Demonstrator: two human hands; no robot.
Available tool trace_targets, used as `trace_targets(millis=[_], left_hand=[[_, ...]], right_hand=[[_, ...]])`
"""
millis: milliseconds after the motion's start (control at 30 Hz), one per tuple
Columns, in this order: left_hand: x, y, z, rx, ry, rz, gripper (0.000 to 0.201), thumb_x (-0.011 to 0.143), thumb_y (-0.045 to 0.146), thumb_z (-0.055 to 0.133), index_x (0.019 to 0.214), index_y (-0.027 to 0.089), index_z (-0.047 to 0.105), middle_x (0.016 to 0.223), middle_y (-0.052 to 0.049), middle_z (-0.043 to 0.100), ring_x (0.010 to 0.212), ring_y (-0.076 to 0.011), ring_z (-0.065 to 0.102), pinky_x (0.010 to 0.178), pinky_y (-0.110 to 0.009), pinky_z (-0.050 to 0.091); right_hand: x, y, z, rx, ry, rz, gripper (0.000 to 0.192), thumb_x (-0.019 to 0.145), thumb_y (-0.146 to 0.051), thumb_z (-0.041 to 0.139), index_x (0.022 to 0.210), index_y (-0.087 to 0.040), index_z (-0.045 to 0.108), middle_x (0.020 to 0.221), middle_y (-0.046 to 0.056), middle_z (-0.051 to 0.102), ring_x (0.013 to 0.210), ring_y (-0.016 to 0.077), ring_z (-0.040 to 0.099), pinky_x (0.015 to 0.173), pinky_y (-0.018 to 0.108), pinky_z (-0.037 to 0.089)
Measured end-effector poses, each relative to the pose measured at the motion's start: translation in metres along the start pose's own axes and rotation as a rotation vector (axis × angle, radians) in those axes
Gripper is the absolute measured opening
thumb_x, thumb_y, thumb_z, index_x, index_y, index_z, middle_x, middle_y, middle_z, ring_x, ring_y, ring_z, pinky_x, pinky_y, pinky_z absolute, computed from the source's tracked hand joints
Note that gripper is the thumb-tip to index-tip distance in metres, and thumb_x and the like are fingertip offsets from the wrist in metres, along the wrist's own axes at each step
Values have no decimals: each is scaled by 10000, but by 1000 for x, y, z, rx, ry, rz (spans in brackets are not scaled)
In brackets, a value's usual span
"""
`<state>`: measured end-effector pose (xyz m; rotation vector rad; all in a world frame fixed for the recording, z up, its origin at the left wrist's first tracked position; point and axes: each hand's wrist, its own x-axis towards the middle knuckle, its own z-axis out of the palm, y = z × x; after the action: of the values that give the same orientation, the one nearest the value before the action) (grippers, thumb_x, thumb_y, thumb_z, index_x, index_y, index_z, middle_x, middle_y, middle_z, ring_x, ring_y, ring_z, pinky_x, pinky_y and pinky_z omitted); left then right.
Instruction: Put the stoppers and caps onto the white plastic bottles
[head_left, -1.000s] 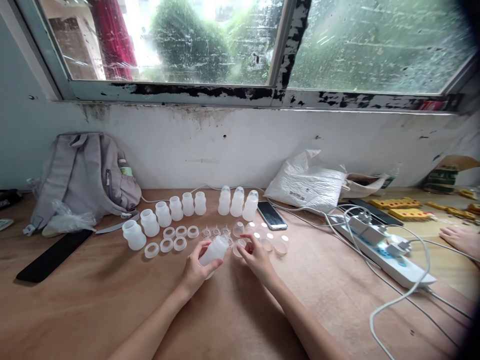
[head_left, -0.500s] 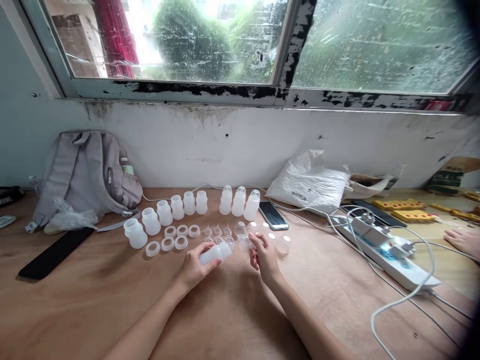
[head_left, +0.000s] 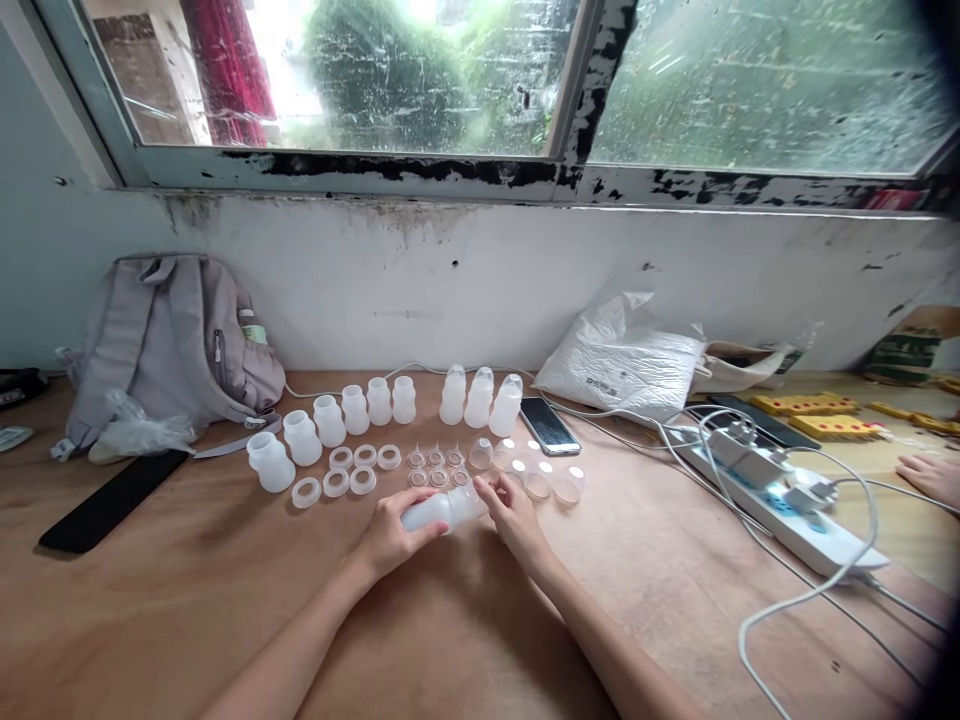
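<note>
My left hand (head_left: 386, 540) is closed round a white baby bottle (head_left: 427, 514), which lies tilted with its top toward the right. My right hand (head_left: 516, 520) is shut on a clear bottle cap (head_left: 471, 502), held at the bottle's top end; whether it is fully seated I cannot tell. Behind my hands lie several clear teats (head_left: 436, 458) and white collar rings (head_left: 364, 455). More clear domed caps (head_left: 568, 486) stand just right of my right hand. Several uncapped bottles (head_left: 303, 438) form a curved row at the left. Three capped bottles (head_left: 479, 400) stand near the wall.
A phone (head_left: 550, 427) lies behind the caps. To the right are a white power strip (head_left: 780, 520) with looping cables, a silver plastic bag (head_left: 622, 360) and another person's hand (head_left: 930, 478). At left sit a grey backpack (head_left: 169, 340) and a black flat strip (head_left: 112, 505).
My right hand has moved left with the clear cap, bringing it from beside the bottle onto its top end. The left hand with the bottle has barely moved.
</note>
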<state>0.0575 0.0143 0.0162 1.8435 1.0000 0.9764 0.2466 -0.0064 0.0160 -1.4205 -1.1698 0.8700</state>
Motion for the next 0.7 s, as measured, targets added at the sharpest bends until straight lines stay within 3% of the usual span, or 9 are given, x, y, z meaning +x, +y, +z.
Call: trace_targets(millis=[100, 267, 433, 700], left_hand=[[0, -2, -1, -11, -28, 13, 357, 622, 321, 674, 971, 251, 646, 986, -44, 656, 881, -238, 589, 779, -290, 428], [-1, -2, -5, 16, -123, 30, 410, 616, 360, 675, 1000, 226, 629, 1039, -44, 639, 945, -227, 576, 826, -301, 434], [-2, -2, -6, -19, -172, -43, 419, 611, 374, 678, 989, 196, 637, 1014, -50, 651, 905, -215, 593, 772, -271, 461], [-4, -5, 1, -289, -237, -205, 440, 567, 347, 714, 940, 119, 666, 804, -69, 691, 712, -204, 615, 581, -233, 455]], right_hand=[[0, 2, -1, -203, -19, -125, 423, 766, -500, 467, 516, -192, 320, 498, -54, 312, 484, 88, 336, 457, 211, 264], [-2, 3, -2, -320, -102, -167, 440, 809, -491, 367, 495, -188, 302, 489, -44, 270, 479, 93, 300, 459, 226, 222], [-7, 12, 1, -335, -80, -240, 425, 829, -458, 313, 500, -192, 276, 472, -42, 283, 453, 90, 297, 449, 232, 204], [-24, 19, 6, -250, -34, -363, 354, 856, -368, 250, 547, -200, 283, 474, -45, 320, 427, 84, 310, 430, 228, 226]])
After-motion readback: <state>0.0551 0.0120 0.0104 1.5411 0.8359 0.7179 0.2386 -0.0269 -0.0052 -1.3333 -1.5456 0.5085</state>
